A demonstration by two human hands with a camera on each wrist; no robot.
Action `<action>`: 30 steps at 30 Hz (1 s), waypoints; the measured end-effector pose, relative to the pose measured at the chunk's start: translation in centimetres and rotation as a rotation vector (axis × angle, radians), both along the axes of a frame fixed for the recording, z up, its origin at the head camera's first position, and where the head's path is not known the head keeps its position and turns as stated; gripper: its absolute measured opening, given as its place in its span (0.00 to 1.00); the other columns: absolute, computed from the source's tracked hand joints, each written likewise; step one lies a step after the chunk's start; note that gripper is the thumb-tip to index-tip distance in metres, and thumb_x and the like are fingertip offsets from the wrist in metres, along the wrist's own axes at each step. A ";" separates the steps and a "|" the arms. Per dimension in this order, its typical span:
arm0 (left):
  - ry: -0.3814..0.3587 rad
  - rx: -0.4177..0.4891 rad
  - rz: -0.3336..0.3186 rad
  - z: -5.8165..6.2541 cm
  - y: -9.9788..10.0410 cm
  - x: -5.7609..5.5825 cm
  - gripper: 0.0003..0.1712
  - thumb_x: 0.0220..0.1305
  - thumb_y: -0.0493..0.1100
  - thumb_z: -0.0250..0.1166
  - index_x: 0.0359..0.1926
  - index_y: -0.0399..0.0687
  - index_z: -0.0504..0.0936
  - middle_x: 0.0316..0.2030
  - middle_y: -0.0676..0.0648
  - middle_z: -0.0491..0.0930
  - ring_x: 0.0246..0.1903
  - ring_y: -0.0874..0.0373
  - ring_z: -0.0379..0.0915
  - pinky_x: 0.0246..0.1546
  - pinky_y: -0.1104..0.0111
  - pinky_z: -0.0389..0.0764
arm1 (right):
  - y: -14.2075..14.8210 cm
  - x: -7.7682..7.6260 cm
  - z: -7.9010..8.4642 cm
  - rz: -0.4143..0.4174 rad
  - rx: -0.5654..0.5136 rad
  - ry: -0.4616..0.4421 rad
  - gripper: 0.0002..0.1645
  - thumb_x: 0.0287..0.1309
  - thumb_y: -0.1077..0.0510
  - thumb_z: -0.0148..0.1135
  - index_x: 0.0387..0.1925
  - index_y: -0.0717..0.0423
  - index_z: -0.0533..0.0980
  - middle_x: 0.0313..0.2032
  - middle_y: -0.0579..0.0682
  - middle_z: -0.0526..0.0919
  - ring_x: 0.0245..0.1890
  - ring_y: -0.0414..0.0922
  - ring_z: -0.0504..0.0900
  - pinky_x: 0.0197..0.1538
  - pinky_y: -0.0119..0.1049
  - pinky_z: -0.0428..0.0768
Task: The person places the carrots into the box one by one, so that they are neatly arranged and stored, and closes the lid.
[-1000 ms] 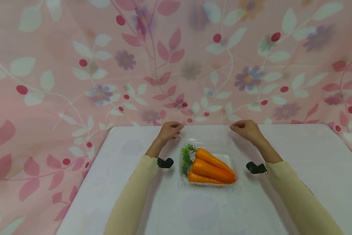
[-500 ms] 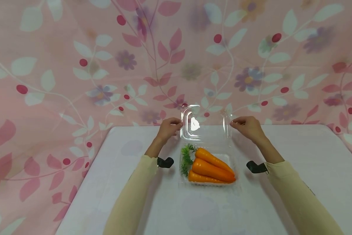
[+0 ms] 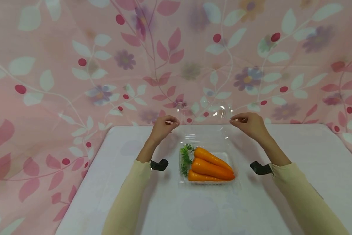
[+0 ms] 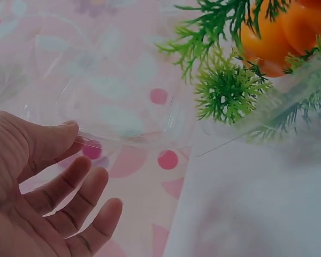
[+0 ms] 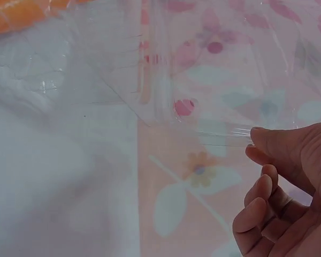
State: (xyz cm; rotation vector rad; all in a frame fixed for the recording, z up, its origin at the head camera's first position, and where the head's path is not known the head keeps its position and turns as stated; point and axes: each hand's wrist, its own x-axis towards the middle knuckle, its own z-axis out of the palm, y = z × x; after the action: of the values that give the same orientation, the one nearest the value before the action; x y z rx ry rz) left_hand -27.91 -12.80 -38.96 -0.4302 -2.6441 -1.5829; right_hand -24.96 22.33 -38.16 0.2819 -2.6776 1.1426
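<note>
In the head view a clear plastic clamshell box sits on the table, with its lid raised at the back. Inside lie orange carrots, their green tops to the left. My left hand pinches the lid's left edge between thumb and index finger, its other fingers loosely bent, as the left wrist view shows. On the opposite side my right hand pinches the lid's right edge. The right wrist view shows that thumb on the clear rim, the remaining fingers curled below.
The table has a white cover. Behind it hangs a pink floral cloth, seen through the clear lid. Dark wrist mounts stick out from the sleeves on both sides of the box.
The lid has swung up from lying back to standing raised, and its glare has shifted. Both hands have risen a little with it, the wrists moving slightly outward. The carrots stay in place.
</note>
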 end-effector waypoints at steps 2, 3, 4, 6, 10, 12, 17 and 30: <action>0.010 -0.020 -0.004 0.3 -0.1 0.3 0.09 0.67 0.43 0.66 0.43 0.42 0.85 0.43 0.45 0.83 0.41 0.50 0.81 0.38 0.61 0.82 | 0.0 0.3 0.3 0.001 0.003 -0.001 0.14 0.61 0.51 0.69 0.41 0.57 0.86 0.33 0.53 0.80 0.35 0.49 0.77 0.30 0.31 0.76; 0.018 -0.031 -0.010 0.5 -0.2 0.4 0.09 0.67 0.44 0.66 0.43 0.43 0.85 0.42 0.45 0.83 0.41 0.50 0.81 0.39 0.61 0.82 | 0.1 0.5 0.5 0.002 0.006 -0.002 0.14 0.61 0.50 0.69 0.41 0.57 0.86 0.34 0.53 0.80 0.35 0.49 0.77 0.31 0.32 0.76; 0.027 -0.041 -0.015 0.6 -0.3 0.6 0.09 0.67 0.44 0.66 0.42 0.43 0.85 0.42 0.46 0.83 0.41 0.50 0.81 0.40 0.60 0.82 | 0.1 0.7 0.7 0.004 0.008 -0.004 0.15 0.61 0.50 0.68 0.41 0.56 0.86 0.34 0.53 0.80 0.35 0.49 0.77 0.32 0.33 0.76; 0.045 -0.059 -0.027 0.8 -0.4 0.9 0.08 0.67 0.44 0.66 0.41 0.45 0.85 0.42 0.47 0.83 0.40 0.51 0.80 0.41 0.59 0.81 | 0.2 1.0 1.0 0.015 0.012 -0.003 0.15 0.61 0.49 0.68 0.42 0.56 0.86 0.36 0.53 0.80 0.36 0.48 0.77 0.34 0.34 0.76; 0.113 -0.123 -0.046 1.4 -0.7 1.7 0.08 0.68 0.44 0.65 0.42 0.46 0.85 0.41 0.49 0.83 0.39 0.52 0.79 0.41 0.59 0.81 | 0.2 1.8 1.5 0.032 0.025 0.003 0.14 0.62 0.49 0.68 0.40 0.55 0.87 0.36 0.52 0.80 0.36 0.48 0.75 0.33 0.34 0.74; 0.148 -0.151 -0.040 1.9 -0.9 2.2 0.08 0.69 0.44 0.65 0.42 0.47 0.86 0.40 0.49 0.83 0.39 0.53 0.78 0.40 0.59 0.81 | 0.2 2.0 1.8 0.041 0.031 0.014 0.13 0.62 0.50 0.68 0.40 0.55 0.87 0.35 0.50 0.80 0.35 0.47 0.75 0.32 0.34 0.74; 0.225 -0.195 -0.020 2.7 -1.2 3.5 0.07 0.68 0.45 0.65 0.42 0.49 0.86 0.39 0.51 0.82 0.39 0.55 0.76 0.39 0.60 0.80 | 0.3 2.8 2.1 0.082 0.082 0.061 0.12 0.63 0.50 0.66 0.39 0.54 0.87 0.34 0.49 0.79 0.34 0.45 0.73 0.33 0.37 0.73; 0.433 -0.329 -0.030 2.5 -1.4 6.7 0.05 0.64 0.42 0.69 0.40 0.48 0.88 0.41 0.51 0.81 0.35 0.58 0.74 0.34 0.61 0.80 | 1.0 6.4 2.5 0.157 0.179 0.214 0.05 0.58 0.55 0.71 0.37 0.47 0.87 0.30 0.40 0.75 0.28 0.39 0.70 0.26 0.32 0.69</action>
State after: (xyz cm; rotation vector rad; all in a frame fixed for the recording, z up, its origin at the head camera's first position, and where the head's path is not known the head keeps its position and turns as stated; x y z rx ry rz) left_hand -21.19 -14.15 -36.49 -0.7319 -2.5502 -0.9185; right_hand -18.52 23.30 -35.66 0.6170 -2.6048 0.8566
